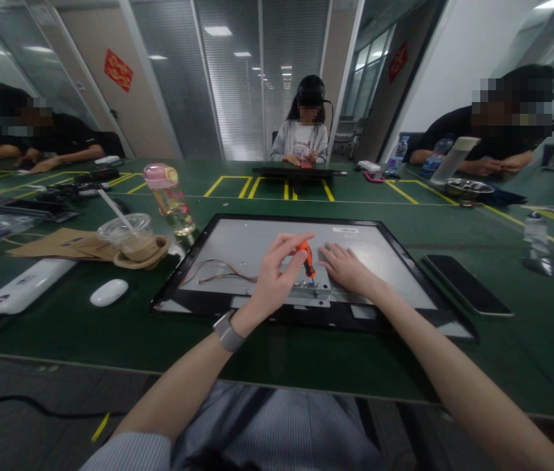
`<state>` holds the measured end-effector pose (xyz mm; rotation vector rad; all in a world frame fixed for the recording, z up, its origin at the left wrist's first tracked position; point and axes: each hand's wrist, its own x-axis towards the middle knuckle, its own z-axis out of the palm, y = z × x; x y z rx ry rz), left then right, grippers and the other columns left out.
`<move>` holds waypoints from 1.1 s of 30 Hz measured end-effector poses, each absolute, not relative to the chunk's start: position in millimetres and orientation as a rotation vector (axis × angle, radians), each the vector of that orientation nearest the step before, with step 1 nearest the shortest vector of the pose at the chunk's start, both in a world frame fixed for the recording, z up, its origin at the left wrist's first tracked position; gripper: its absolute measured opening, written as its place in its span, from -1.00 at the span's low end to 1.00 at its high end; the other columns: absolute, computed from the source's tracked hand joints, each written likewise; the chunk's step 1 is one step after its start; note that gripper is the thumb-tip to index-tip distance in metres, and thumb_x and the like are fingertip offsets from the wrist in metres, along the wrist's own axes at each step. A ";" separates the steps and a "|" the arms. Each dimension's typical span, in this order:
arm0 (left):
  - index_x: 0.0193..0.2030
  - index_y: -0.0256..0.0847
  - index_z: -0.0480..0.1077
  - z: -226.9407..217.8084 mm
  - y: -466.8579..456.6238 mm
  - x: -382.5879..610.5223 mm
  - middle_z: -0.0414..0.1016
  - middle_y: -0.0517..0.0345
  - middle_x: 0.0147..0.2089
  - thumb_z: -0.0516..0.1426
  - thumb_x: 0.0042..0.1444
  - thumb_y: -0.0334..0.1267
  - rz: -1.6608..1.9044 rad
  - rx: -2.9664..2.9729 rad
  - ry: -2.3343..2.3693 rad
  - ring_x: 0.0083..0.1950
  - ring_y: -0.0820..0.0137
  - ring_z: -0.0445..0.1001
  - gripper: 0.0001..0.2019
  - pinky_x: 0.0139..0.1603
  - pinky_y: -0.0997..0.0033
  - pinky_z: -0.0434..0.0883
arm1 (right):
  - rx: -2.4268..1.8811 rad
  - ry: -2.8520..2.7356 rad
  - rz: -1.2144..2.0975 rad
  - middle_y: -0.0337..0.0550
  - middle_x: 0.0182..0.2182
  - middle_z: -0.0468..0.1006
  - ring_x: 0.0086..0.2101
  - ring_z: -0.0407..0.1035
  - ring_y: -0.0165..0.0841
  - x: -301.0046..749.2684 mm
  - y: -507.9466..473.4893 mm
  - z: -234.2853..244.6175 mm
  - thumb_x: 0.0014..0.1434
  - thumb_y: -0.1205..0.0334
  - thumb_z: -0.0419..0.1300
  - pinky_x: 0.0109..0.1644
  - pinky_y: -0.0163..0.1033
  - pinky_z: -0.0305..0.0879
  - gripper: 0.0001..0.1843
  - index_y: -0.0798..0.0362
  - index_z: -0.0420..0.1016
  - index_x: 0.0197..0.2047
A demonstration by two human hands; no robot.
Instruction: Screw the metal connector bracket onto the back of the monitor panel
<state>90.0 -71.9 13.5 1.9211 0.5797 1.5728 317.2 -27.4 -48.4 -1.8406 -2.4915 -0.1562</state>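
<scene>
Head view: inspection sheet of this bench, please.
surface: green mat table, yellow marked lines
job's things: monitor back panel lying flat; orange screwdriver tip down on it
clutter: iced drink cup, pink-lidded bottle, white mouse, phone
grips: left hand pinches the screwdriver; right hand flat on the panel
cables: thin coloured wires across the panel
surroundings: three other people seated; glass partitions

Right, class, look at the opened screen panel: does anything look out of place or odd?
Loose red and orange wires trail across the panel's metal back, and a pink-lidded bottle of liquid stands close by its corner. Nothing looks spilled or broken.
</scene>
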 end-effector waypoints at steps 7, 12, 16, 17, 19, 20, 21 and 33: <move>0.15 -0.08 0.45 15.5 -75.6 92.1 0.47 0.06 -0.09 0.12 0.31 -0.27 1.532 1.953 0.525 -0.10 0.37 0.47 -0.71 -0.03 0.31 0.48 | -1.833 -2.526 -0.204 0.22 0.38 0.19 0.33 0.10 0.10 317.5 -27.0 -48.6 0.44 0.07 -0.22 0.30 0.25 0.12 -0.40 0.18 0.16 0.40; 0.10 -0.09 0.50 15.2 -74.1 90.7 0.41 0.05 -0.06 0.13 0.31 -0.27 1.580 1.989 0.554 -0.06 0.37 0.44 -0.74 0.00 0.31 0.45 | -1.848 -2.507 -0.192 0.21 0.39 0.18 0.34 0.09 0.10 317.9 -25.3 -51.0 0.44 0.06 -0.22 0.31 0.24 0.11 -0.39 0.17 0.16 0.41; 0.21 -0.10 0.40 16.1 -76.5 90.9 0.46 0.01 0.00 0.00 0.37 -0.31 1.525 1.979 0.516 0.00 0.34 0.45 -0.66 0.03 0.27 0.45 | -1.839 -2.510 -0.230 0.22 0.38 0.19 0.33 0.11 0.08 317.1 -25.7 -51.9 0.44 0.07 -0.21 0.31 0.24 0.13 -0.41 0.16 0.19 0.39; 0.21 -0.11 0.40 16.2 -76.8 91.4 0.46 0.01 -0.02 0.01 0.37 -0.31 1.520 1.976 0.520 -0.03 0.35 0.46 -0.67 0.00 0.29 0.46 | -1.836 -2.514 -0.240 0.23 0.38 0.19 0.33 0.12 0.09 316.9 -25.9 -52.0 0.44 0.08 -0.20 0.31 0.24 0.13 -0.41 0.17 0.19 0.39; 0.14 -0.12 0.45 16.0 -76.8 92.5 0.46 0.05 -0.09 0.07 0.34 -0.29 1.537 1.971 0.551 -0.11 0.39 0.45 -0.72 -0.07 0.34 0.47 | -1.838 -2.516 -0.246 0.23 0.38 0.19 0.33 0.12 0.10 316.9 -26.1 -52.0 0.44 0.09 -0.19 0.30 0.24 0.13 -0.41 0.19 0.18 0.40; 0.09 -0.13 0.47 15.6 -76.4 92.9 0.44 0.07 -0.12 0.11 0.32 -0.27 1.557 1.968 0.572 -0.14 0.40 0.44 -0.75 -0.09 0.37 0.47 | -1.842 -2.514 -0.241 0.23 0.38 0.19 0.33 0.12 0.10 317.0 -26.1 -52.1 0.44 0.09 -0.19 0.30 0.23 0.13 -0.41 0.18 0.18 0.40; 0.05 -0.13 0.49 15.1 -75.7 93.2 0.43 0.09 -0.15 0.15 0.29 -0.26 1.577 1.963 0.594 -0.16 0.42 0.43 -0.78 -0.11 0.38 0.47 | -1.846 -2.512 -0.232 0.22 0.38 0.20 0.33 0.11 0.10 317.3 -26.1 -52.2 0.44 0.09 -0.19 0.30 0.23 0.13 -0.41 0.18 0.17 0.40; 0.14 -0.15 0.43 15.9 -77.5 91.2 0.43 0.03 -0.07 0.05 0.35 -0.31 1.555 1.891 0.548 -0.06 0.37 0.45 -0.72 -0.01 0.32 0.45 | -1.846 -2.500 -0.145 0.23 0.39 0.16 0.35 0.07 0.10 317.1 -27.4 -48.6 0.43 0.08 -0.20 0.32 0.24 0.10 -0.39 0.19 0.16 0.41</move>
